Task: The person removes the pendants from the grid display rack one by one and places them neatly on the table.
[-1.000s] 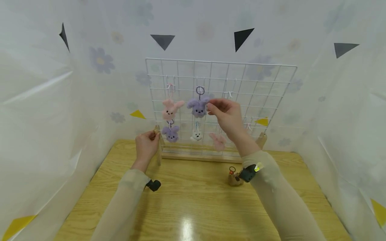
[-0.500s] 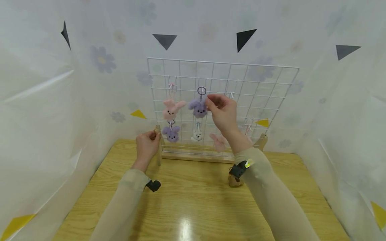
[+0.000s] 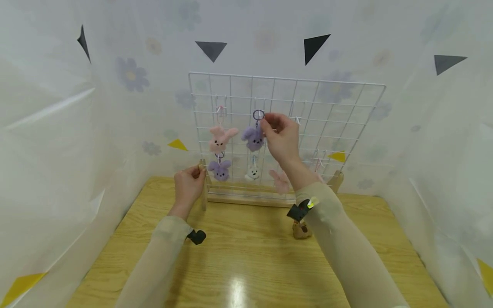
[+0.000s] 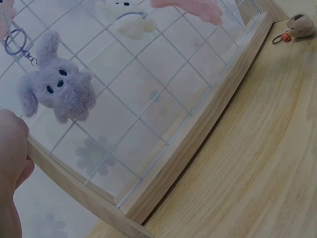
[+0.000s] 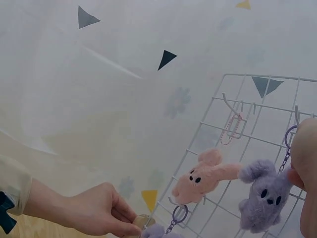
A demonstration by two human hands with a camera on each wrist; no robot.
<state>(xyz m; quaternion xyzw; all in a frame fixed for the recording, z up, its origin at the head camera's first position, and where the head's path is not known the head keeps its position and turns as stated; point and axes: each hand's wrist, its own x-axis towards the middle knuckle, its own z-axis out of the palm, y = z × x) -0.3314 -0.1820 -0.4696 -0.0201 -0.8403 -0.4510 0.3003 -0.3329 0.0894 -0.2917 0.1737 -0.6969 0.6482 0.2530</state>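
A purple plush bunny keychain (image 3: 252, 139) hangs from a hook in the upper row of a white wire grid rack (image 3: 274, 78). My right hand (image 3: 284, 139) pinches it by the ear close under its dark key ring (image 3: 258, 114); the fingers hide that ear. In the right wrist view the bunny's face (image 5: 270, 198) turns outward. My left hand (image 3: 188, 185) grips the top of the rack's left wooden post (image 3: 203, 200) between thumb and fingers. Beside it hangs a second purple plush keychain (image 4: 57, 87), in the lower row.
A pink plush bunny (image 3: 218, 142) hangs at the upper left. Lower down hang a white plush (image 3: 253, 173) and another pink one (image 3: 280, 182), partly behind the right wrist. A brown plush keychain (image 3: 301, 231) lies on the wooden table (image 3: 239, 248) below the right forearm.
My right hand has moved up and left from the tip of the purple bunny's ear toward its key ring. The left hand has stayed on the post.
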